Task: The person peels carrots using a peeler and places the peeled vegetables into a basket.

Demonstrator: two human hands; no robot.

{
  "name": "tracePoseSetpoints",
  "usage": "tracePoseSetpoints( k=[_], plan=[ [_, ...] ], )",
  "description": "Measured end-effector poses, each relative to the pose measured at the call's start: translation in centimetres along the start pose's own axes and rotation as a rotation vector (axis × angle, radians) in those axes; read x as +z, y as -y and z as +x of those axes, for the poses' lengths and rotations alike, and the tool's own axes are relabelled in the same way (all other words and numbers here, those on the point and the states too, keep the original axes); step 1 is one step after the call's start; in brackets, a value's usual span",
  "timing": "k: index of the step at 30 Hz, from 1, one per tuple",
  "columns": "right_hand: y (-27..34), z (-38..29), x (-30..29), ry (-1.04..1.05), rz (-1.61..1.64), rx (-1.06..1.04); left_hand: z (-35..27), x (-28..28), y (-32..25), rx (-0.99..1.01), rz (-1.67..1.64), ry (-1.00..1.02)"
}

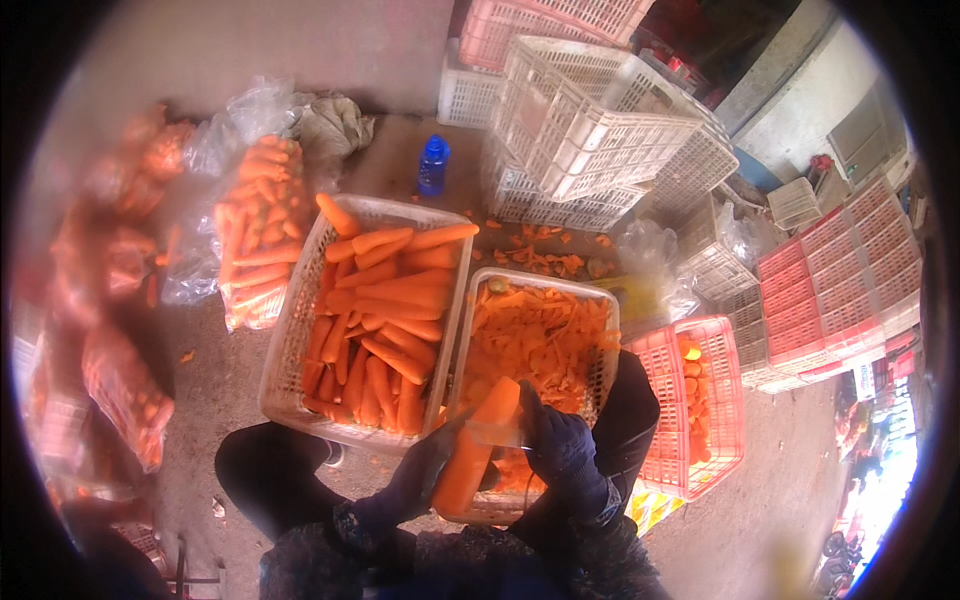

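My left hand [431, 469], in a dark glove, grips a large carrot [476, 450] that slants up to the right. My right hand [559, 446], gloved too, is shut on a flat-bladed tool, perhaps a peeler or knife [499, 433], whose blade lies across the carrot. Below the carrot stands a white plastic basket [615, 311] of carrot peelings [536, 330]. Left of it a larger white basket [289, 341] holds many whole carrots [397, 300]. At my right knee, a pink plastic crate [735, 405] contains carrots or carrot pieces [697, 412].
A blue bottle [433, 166] stands behind the baskets. Clear bags of carrots [259, 232] lie to the left. White crates [592, 127] are stacked at the back, and pink and white crates [832, 285] at the right. Peelings [540, 251] litter the floor.
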State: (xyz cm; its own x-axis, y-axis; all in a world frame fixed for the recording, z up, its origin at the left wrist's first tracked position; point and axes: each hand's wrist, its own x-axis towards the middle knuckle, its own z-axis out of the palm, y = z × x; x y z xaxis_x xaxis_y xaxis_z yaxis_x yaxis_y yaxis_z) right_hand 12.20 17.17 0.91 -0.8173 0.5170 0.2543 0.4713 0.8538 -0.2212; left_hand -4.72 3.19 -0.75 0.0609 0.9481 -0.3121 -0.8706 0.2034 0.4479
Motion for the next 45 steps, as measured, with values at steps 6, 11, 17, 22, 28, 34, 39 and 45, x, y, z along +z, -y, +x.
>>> tracePoseSetpoints(
  k=[6,11,17,22,28,34,39,45],
  plan=[
    [0.0,0.3,-0.3,-0.01,-0.128,-0.057,0.1,1.0,-1.1,0.073,0.349,-0.017],
    [0.2,0.7,0.3,-0.005,-0.175,-0.025,-0.1,0.4,-0.5,-0.037,0.005,-0.084],
    [-0.1,1.3,0.7,-0.049,-0.167,-0.029,-0.1,0.7,-0.6,-0.014,0.211,-0.035],
    [-1.5,2.1,1.5,0.025,-0.382,0.051,0.2,-0.1,0.1,-0.022,0.08,-0.045],
    [-10.3,-0.3,1.8,-0.171,0.148,0.569,0.0,0.6,-0.8,0.018,0.554,0.071],
    [-1.4,0.7,-0.4,0.107,0.037,0.103,0.2,0.4,-0.1,-0.088,0.046,-0.039],
    [-1.2,0.5,-1.1,0.119,0.028,0.029,0.0,0.2,0.1,-0.089,-0.075,-0.028],
    [-1.1,1.1,-0.4,0.142,0.038,-0.017,0.4,-2.3,1.6,-0.046,0.287,-0.053]
  ],
)
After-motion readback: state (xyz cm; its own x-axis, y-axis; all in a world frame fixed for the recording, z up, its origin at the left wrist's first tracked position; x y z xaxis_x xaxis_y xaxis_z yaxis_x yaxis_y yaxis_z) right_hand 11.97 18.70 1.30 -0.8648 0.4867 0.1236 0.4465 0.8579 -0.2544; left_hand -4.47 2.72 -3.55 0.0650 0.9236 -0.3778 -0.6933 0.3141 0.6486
